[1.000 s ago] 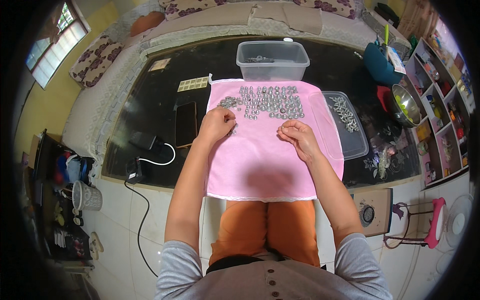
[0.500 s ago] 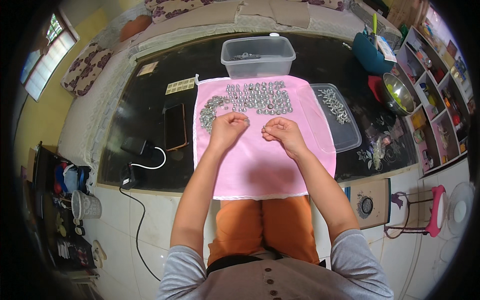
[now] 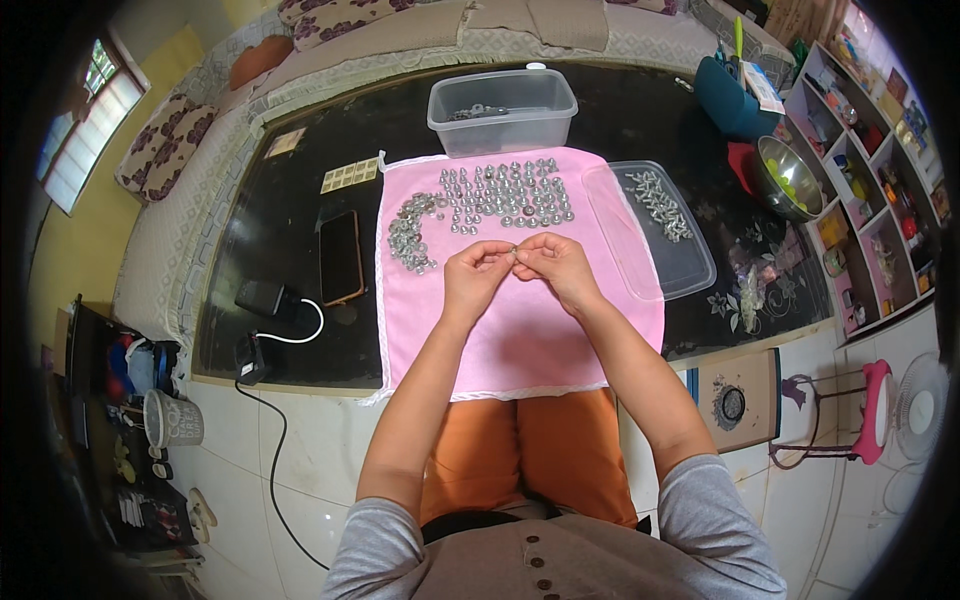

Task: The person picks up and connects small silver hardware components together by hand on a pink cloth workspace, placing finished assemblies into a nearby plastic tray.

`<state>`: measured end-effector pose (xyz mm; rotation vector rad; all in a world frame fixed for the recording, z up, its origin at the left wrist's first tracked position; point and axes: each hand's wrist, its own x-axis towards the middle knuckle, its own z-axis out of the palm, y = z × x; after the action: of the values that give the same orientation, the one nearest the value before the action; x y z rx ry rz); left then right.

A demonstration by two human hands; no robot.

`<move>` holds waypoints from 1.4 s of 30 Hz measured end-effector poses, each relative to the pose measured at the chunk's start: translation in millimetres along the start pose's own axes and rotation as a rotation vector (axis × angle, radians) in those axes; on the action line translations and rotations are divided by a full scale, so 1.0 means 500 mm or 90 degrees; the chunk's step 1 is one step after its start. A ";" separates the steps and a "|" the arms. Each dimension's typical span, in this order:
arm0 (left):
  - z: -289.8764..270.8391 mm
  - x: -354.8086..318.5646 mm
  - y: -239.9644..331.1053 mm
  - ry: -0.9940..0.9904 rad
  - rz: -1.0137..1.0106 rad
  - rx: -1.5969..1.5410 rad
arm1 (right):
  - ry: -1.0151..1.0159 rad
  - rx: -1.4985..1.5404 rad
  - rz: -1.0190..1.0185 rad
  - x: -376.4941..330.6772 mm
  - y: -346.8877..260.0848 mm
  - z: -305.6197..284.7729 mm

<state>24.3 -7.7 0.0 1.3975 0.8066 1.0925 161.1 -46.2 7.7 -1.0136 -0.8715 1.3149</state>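
Observation:
My left hand point(image 3: 474, 277) and my right hand point(image 3: 556, 266) meet fingertip to fingertip above a pink cloth point(image 3: 480, 350). Both are closed in a pinch, with a tiny silvery metal piece point(image 3: 515, 251) between the fingertips; its exact kind is too small to tell. Just beyond them stand rows of small silvery metal parts point(image 3: 505, 196), dome-shaped or pointed. To the left of the rows lies a loose heap of round metal parts point(image 3: 407, 238). A clear plastic lid point(image 3: 688, 268) on the right overlaps the cloth and bears a pile of silvery screw-like pieces point(image 3: 660, 207).
Behind the cloth stands a clear plastic tub point(image 3: 503, 132) with dark metal items inside. A phone point(image 3: 342, 258), a charger point(image 3: 262, 297) with cable and a yellowish card point(image 3: 351, 175) lie left on the dark tabletop point(image 3: 290, 210). A steel bowl point(image 3: 787, 180) is far right.
My hands, apart before with small pieces in the fingertips, have come together at the middle. The whole view has shifted slightly.

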 end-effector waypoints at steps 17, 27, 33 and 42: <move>-0.018 -0.004 0.020 -0.019 0.089 0.101 | -0.031 0.057 0.006 -0.007 -0.011 -0.010; -0.184 0.017 0.096 -0.105 0.189 0.583 | -0.036 0.085 0.021 0.000 -0.013 -0.017; -0.192 0.029 0.081 -0.127 0.182 0.631 | -0.045 0.077 0.019 -0.004 -0.016 -0.015; -0.094 0.012 0.072 -0.022 -0.015 0.121 | -0.050 0.071 0.020 -0.005 -0.016 -0.014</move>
<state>-21.8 9.6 33.5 1.5571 0.9173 0.9911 170.3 -49.3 13.1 -0.8965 -0.8348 1.4213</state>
